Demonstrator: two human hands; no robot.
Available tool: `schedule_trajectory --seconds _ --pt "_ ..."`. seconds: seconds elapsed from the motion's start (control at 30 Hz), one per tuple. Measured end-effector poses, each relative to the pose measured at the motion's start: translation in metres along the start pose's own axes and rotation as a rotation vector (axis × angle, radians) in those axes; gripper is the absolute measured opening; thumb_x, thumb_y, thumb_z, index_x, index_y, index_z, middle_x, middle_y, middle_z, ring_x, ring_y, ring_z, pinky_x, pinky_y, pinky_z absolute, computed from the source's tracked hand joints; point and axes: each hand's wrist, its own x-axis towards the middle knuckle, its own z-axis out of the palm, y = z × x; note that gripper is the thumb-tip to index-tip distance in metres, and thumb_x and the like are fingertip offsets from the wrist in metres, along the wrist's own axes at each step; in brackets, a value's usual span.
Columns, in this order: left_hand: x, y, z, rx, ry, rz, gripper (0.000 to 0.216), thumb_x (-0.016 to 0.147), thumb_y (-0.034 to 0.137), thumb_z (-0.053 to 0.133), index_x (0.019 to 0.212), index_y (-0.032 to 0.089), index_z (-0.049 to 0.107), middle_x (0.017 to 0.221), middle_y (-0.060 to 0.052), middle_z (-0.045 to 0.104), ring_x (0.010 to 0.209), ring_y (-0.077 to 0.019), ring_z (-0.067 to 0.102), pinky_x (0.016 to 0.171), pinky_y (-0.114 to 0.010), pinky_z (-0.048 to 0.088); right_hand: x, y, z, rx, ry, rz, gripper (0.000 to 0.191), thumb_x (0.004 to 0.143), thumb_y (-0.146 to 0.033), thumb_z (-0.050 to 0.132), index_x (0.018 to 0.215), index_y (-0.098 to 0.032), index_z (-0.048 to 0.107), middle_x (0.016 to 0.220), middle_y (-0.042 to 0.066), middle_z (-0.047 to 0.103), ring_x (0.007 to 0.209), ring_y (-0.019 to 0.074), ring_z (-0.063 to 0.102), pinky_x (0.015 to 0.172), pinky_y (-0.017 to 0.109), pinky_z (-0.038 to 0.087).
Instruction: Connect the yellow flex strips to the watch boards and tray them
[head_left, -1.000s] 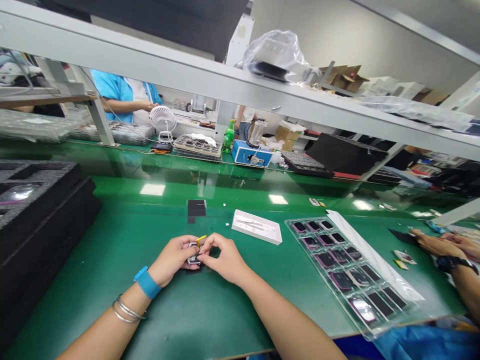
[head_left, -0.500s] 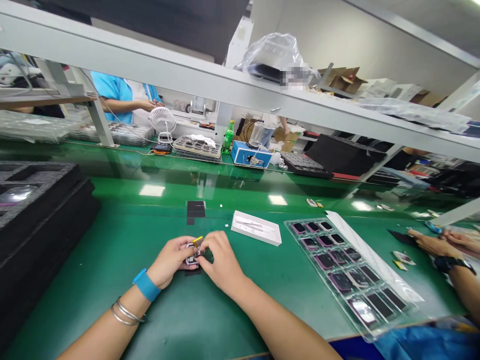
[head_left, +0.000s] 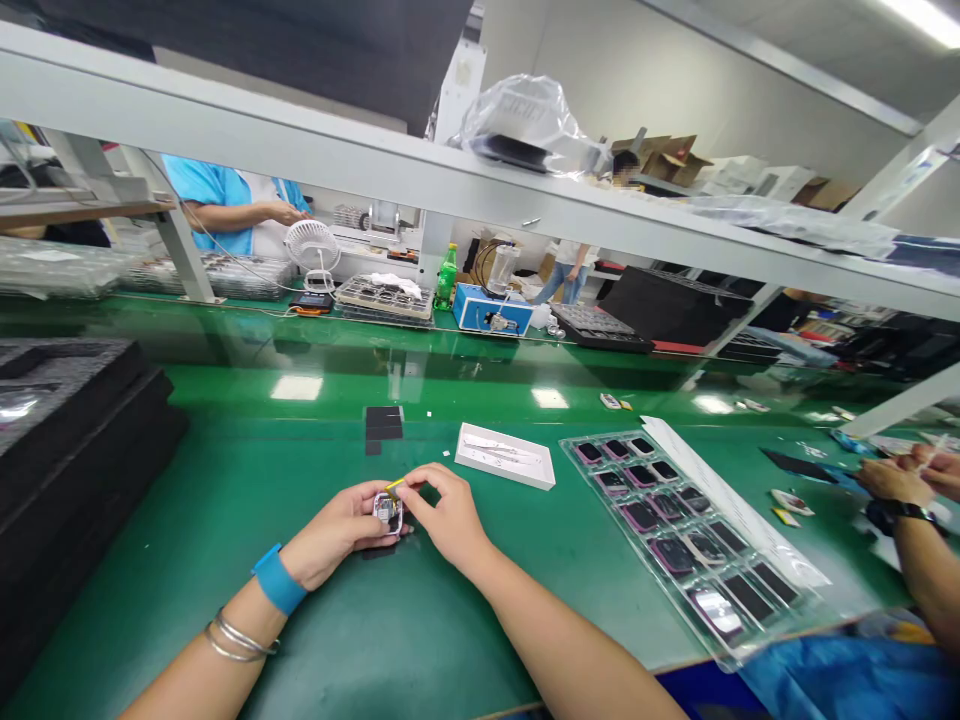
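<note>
Drawing my right hand back a little from my left hand, I uncovered the face of the small rounded-square device, which my fingers had half hidden a moment earlier. It now showed more openly, with a metallic inner face and a purplish rim. It sat just in front of me, over the green bench, between my two hands and held clear of the surface as far as I could tell.

My left fingers were curled closed around its near side, gripping it. My right thumb and forefinger were bent in a loose pinch right beside the thin yellow strip at its far edge, but I could not tell whether they were actually holding that strip.

The device's longer axis ran roughly upright in view, pointing away from me toward the bench's far side, with its face turned up. The yellow strip slanted up from its top edge toward my right hand. Off to the right lay a clear plastic tray of similar dark, pink-rimmed pieces, and a white box stood just beyond my hands.
</note>
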Motion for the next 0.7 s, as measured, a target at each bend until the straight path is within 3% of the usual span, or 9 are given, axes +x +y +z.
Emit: schedule_trajectory --seconds 0.17,0.33,0.5,0.6,0.7 --pt "0.004 -0.004 0.003 0.058 0.094 0.017 0.034 0.058 0.022 0.076 0.089 0.014 0.063 0.074 -0.005 0.067 0.068 -0.0170 0.064 0.060 -0.025 0.050 -0.002 -0.001 0.003 -0.106 -0.001 -0.037 0.004 0.076 -0.020 0.061 0.075 -0.021 0.066 0.075 0.001 0.067 0.075 0.0160 0.059 0.076 0.030 0.043" --pt "0.003 -0.004 0.004 0.025 0.116 0.011 0.031 0.059 0.024 0.075 0.087 0.015 0.065 0.069 -0.003 0.065 0.065 -0.0160 0.062 0.057 -0.024 0.050 -0.004 -0.001 0.007 -0.178 -0.008 -0.112 0.007 0.078 -0.021 0.059 0.076 -0.022 0.066 0.073 0.000 0.068 0.071 0.0153 0.060 0.078 0.031 0.042" --pt "0.003 -0.002 0.002 -0.045 0.129 -0.013 0.026 0.067 0.019 0.065 0.092 0.014 0.066 0.081 -0.007 0.068 0.074 -0.0171 0.062 0.067 -0.029 0.053 -0.007 0.001 0.007 -0.304 -0.026 -0.296 0.011 0.082 -0.019 0.055 0.079 -0.023 0.065 0.076 0.000 0.069 0.069 0.0144 0.060 0.091 0.037 0.037" --pt "0.003 -0.002 -0.001 -0.237 0.075 -0.036 0.035 0.063 0.005 0.057 0.097 0.013 0.066 0.086 -0.007 0.069 0.081 -0.0177 0.063 0.080 -0.032 0.052 -0.012 0.001 0.007 -0.476 -0.076 -0.393 0.019 0.086 -0.015 0.048 0.088 -0.024 0.065 0.082 0.002 0.069 0.075 0.0158 0.058 0.101 0.044 0.027" --pt "0.004 -0.002 -0.005 -0.367 0.061 -0.054 0.034 0.065 0.003 0.056 0.097 0.011 0.066 0.088 -0.009 0.069 0.082 -0.0179 0.064 0.084 -0.034 0.051 -0.016 0.001 0.008 -0.578 -0.138 -0.430 0.026 0.088 -0.011 0.043 0.098 -0.024 0.063 0.092 0.004 0.067 0.081 0.0168 0.055 0.105 0.050 0.019"
